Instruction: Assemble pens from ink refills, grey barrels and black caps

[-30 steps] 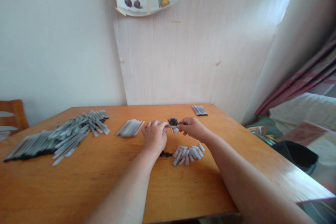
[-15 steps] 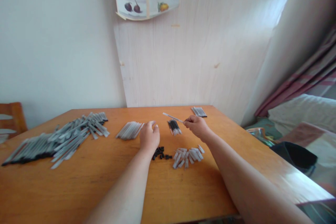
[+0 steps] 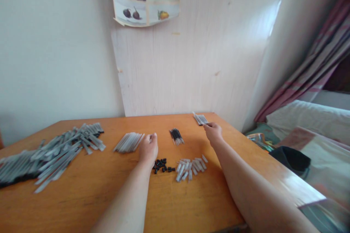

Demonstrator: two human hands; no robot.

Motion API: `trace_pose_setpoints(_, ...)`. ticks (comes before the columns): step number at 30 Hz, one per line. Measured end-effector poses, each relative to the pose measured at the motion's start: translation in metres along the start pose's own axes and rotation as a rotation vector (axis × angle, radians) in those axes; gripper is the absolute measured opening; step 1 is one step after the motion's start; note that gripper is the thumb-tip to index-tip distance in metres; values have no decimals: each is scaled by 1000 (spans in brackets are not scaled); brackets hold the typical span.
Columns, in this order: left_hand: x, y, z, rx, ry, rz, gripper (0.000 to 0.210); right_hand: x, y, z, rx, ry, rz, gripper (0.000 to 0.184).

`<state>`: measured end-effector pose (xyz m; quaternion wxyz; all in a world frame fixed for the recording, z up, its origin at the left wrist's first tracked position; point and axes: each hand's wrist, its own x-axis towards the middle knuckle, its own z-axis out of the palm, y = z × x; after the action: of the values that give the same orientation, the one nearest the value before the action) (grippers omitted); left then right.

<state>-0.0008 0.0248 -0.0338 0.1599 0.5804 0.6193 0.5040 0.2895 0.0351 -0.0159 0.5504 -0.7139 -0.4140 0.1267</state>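
A slim tube (image 3: 194, 114), at 1 o'clock on the table (image 3: 175, 200), is best pinched lightly by its end and aligned with the adjacent row of tubes (image 3: 202, 119). The right hand (image 3: 214, 133) grasps it between closed fingertips. The left hand (image 3: 149, 148) is loosely curled, pale tubes (image 3: 129, 142) at its 9 o'clock; its contents, if any, cannot be told.

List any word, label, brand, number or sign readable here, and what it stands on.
No text can be read.
The visible part of the colourful paper fruit poster shows no lettering.
Any marks on the thin translucent sticks or small black cylindrical pieces are too small to read.
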Motion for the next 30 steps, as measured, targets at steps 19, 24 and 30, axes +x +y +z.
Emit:
trace_pose_setpoints(19, 0, -1, -2, -68, 4, -70, 37, 60, 38, 3, -300, 70, 157, 30)
trace_pose_setpoints(24, 0, -2, -1, -91, 5, -100, 39, 69, 33, 10, -345, 27, 139, 26)
trace_pose_setpoints(30, -1, -3, 1, -137, 10, -93, 41, 76, 27, 16, -386, 3, 137, 26)
